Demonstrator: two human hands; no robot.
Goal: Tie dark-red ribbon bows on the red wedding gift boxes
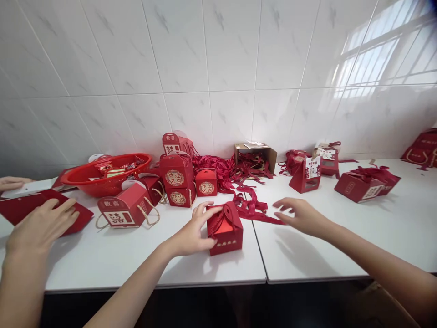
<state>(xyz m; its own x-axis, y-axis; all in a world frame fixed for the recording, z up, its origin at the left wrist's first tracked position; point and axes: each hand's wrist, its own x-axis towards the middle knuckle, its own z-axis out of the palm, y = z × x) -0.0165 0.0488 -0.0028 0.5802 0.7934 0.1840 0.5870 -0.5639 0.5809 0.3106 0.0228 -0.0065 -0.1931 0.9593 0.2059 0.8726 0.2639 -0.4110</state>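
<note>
Red gift box (228, 237) stands upright on the white desk (102, 264), in the head view, close to the front edge and just left of the seam; a dark red cord is at its top. The left hand (193, 232) touches its left side, the fingers at the upper edge and the thumb lower at the front; whether this grip presses the box, I cannot tell. The right hand (302, 216) is apart from it, its grip spread and without any thing, near the end of the red ribbons (251, 206); at far left, a co-worker's hand (44, 223) lies over a dark red folded card (80, 216).
</note>
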